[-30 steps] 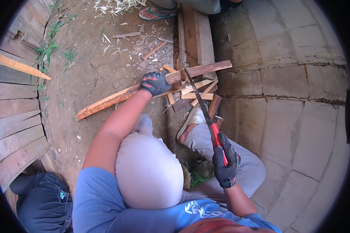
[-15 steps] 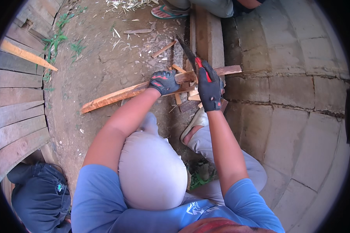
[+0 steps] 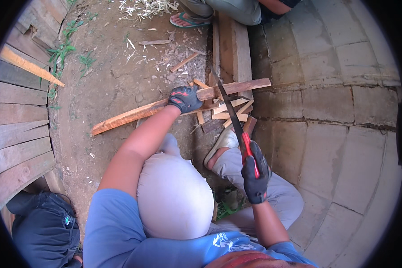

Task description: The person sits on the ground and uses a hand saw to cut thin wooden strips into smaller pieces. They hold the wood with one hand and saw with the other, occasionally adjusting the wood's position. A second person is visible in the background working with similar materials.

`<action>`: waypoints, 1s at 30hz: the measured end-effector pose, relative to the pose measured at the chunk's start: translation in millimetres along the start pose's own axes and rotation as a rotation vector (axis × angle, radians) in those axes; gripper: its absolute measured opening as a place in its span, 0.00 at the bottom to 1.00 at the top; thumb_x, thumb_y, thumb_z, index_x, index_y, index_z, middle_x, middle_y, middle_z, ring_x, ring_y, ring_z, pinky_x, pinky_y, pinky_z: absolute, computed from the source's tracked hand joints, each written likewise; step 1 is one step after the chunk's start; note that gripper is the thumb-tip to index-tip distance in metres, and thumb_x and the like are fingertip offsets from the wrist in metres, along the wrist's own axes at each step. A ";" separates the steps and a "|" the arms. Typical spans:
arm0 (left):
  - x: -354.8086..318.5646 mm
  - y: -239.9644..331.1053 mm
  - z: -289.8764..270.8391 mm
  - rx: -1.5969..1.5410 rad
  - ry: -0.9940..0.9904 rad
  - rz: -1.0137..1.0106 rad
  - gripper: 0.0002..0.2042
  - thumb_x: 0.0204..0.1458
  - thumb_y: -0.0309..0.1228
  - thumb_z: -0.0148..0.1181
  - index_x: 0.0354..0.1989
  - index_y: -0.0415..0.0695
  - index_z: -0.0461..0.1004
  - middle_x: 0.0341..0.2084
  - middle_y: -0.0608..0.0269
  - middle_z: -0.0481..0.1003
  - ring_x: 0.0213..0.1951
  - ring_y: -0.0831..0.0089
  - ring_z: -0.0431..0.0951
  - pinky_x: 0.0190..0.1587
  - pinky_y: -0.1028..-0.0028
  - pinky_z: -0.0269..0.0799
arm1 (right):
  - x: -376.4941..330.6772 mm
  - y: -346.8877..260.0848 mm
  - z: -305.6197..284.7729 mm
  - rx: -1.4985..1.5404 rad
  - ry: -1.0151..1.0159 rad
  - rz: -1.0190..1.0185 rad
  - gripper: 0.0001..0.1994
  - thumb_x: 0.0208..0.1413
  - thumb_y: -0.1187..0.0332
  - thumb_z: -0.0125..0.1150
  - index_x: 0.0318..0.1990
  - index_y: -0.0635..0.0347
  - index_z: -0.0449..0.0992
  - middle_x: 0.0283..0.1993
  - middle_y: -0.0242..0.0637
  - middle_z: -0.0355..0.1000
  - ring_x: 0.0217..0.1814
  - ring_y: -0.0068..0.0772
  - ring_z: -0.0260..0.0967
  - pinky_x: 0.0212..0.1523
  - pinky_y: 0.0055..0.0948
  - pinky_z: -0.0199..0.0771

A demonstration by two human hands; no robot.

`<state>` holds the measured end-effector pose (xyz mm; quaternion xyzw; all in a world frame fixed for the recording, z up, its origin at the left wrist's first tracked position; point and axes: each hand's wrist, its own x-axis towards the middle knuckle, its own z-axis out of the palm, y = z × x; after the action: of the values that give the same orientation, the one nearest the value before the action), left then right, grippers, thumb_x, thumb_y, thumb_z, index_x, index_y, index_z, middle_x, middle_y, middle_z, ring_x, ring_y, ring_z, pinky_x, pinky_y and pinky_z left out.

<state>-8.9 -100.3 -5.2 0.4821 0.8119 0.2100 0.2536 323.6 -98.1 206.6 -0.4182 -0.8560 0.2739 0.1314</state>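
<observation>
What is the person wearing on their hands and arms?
Both hands wear dark grey-black work gloves with red markings: the left hand has red patches over the knuckles, the right hand has red trim near the wrist. The forearms are bare. Short blue sleeves cover the upper arms.

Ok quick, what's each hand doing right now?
Left hand: closed on the plank, pressing it down.
Right hand: closed on the saw handle.

Dirt ground [image 3: 116, 85] — plank wall [image 3: 18, 129] left, concrete slabs [image 3: 339, 134] rt.
</observation>
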 end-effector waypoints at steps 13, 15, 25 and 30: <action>-0.2 2.3 -3.1 -0.002 -0.029 -0.020 0.27 0.53 0.53 0.62 0.51 0.43 0.81 0.46 0.43 0.84 0.48 0.46 0.85 0.53 0.51 0.80 | -26.6 -41.6 -37.5 0.091 -0.052 0.160 0.20 0.67 0.69 0.63 0.66 0.60 0.78 0.62 0.51 0.80 0.63 0.51 0.80 0.63 0.42 0.79; -4.2 9.0 -15.1 -0.014 -0.077 -0.030 0.27 0.53 0.53 0.62 0.51 0.43 0.81 0.46 0.42 0.84 0.48 0.46 0.85 0.54 0.52 0.80 | -21.7 -48.4 -41.6 0.044 -0.055 0.091 0.22 0.66 0.68 0.65 0.66 0.59 0.78 0.62 0.51 0.80 0.63 0.52 0.81 0.62 0.43 0.79; -5.3 3.4 -8.0 -0.016 0.010 -0.016 0.24 0.53 0.52 0.64 0.49 0.45 0.83 0.44 0.42 0.84 0.48 0.46 0.86 0.54 0.53 0.81 | -24.1 -64.2 -58.7 0.263 -0.157 0.122 0.26 0.69 0.62 0.58 0.71 0.61 0.72 0.55 0.48 0.81 0.44 0.38 0.82 0.50 0.36 0.81; -4.4 7.1 -8.2 -0.055 0.007 0.009 0.25 0.52 0.52 0.64 0.47 0.43 0.83 0.44 0.43 0.84 0.48 0.46 0.85 0.53 0.51 0.81 | -27.1 -65.2 -52.6 0.427 -0.083 0.095 0.26 0.77 0.58 0.40 0.71 0.69 0.69 0.38 0.39 0.80 0.34 0.29 0.75 0.41 0.33 0.77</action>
<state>-7.3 -101.8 6.3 0.4781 0.8044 0.2350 0.2629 322.1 -133.1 287.4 -0.4093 -0.7626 0.4718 0.1685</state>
